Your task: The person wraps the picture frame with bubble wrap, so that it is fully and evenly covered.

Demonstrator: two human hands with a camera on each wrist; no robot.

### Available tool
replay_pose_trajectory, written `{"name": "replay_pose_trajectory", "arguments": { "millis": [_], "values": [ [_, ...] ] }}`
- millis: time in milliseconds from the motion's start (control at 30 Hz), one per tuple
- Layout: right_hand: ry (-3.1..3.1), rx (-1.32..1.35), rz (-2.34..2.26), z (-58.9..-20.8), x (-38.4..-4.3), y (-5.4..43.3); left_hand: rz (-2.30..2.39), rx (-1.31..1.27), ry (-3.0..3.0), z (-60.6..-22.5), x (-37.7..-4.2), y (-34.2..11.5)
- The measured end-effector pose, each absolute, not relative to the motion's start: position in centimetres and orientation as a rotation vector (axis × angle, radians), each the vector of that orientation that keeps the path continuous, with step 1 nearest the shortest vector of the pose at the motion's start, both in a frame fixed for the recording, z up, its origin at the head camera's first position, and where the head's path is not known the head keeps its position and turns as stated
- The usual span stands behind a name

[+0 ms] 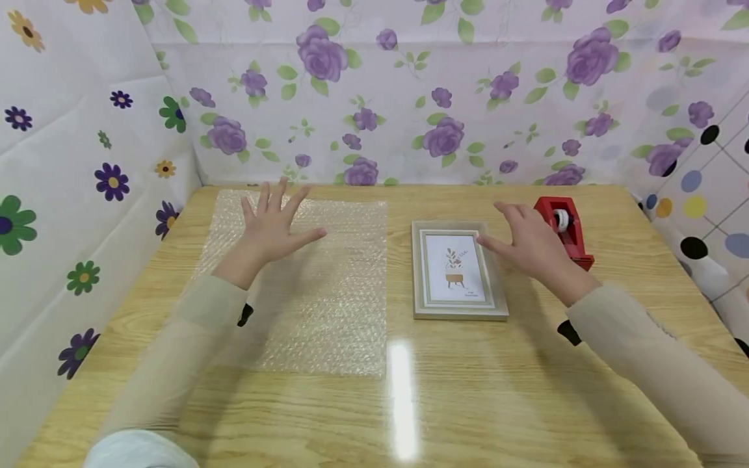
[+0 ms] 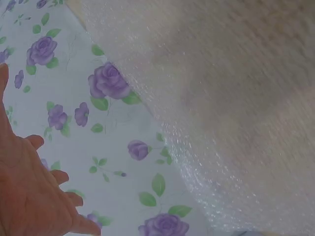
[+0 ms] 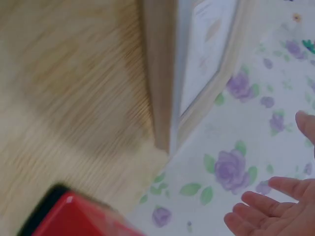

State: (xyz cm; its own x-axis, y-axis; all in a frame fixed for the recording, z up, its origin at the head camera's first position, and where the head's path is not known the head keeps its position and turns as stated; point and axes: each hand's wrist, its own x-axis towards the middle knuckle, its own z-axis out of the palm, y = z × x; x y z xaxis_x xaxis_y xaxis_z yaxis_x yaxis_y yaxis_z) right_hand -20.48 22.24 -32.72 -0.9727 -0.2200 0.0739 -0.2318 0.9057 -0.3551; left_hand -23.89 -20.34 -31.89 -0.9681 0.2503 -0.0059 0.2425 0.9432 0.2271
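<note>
My left hand [image 1: 270, 231] hovers with fingers spread over a sheet of bubble wrap [image 1: 328, 312] on the left of the table; the same wrap [image 2: 236, 108] fills much of the left wrist view. On the right, my right hand [image 1: 535, 247] is held above the table, fingers extended and thumb apart, overlapping the right edge of a picture frame [image 1: 427, 312] in the head view. The frame lies face up, with a potted-plant print in it. Just beyond that hand stands a red tape dispenser [image 1: 576, 240] with a roll of tape. Both hands hold nothing.
The wooden table [image 1: 468, 390] has a bright light reflection near its front middle. A floral cloth [image 1: 398, 97] hangs along the back edge, with patterned sheets [image 1: 52, 260] at the left and right sides.
</note>
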Motion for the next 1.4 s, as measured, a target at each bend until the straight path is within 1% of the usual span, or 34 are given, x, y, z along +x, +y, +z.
{"name": "replay_pose_trajectory", "arguments": {
  "millis": [167, 467, 700, 867, 1200, 1400],
  "values": [
    [-3.015, 0.337, 0.768, -32.2, -19.8, 21.1, 0.372, 0.400, 3.095, -31.4, -23.1, -21.5],
    [-2.942, 0.401, 0.993, -32.3, -18.2, 18.6, 0.474, 0.370, 3.145, -31.0, -21.6, -23.9],
    [-2.915, 0.419, 1.074, -32.5, -17.1, 17.3, 0.675, 0.233, 3.113, -31.1, -20.4, -26.0],
    [-2.847, 0.399, 1.188, -32.8, -16.5, 16.6, 0.737, 0.145, 3.074, -31.1, -19.8, -27.3],
    [-2.785, 0.425, 1.341, -33.1, -15.3, 14.2, 0.784, 0.063, 3.105, -31.9, -20.2, -30.3],
    [-2.759, 0.406, 1.434, -33.5, -14.8, 12.8, 0.752, -0.067, 3.051, -32.7, -20.9, -32.5]
  ]
}}
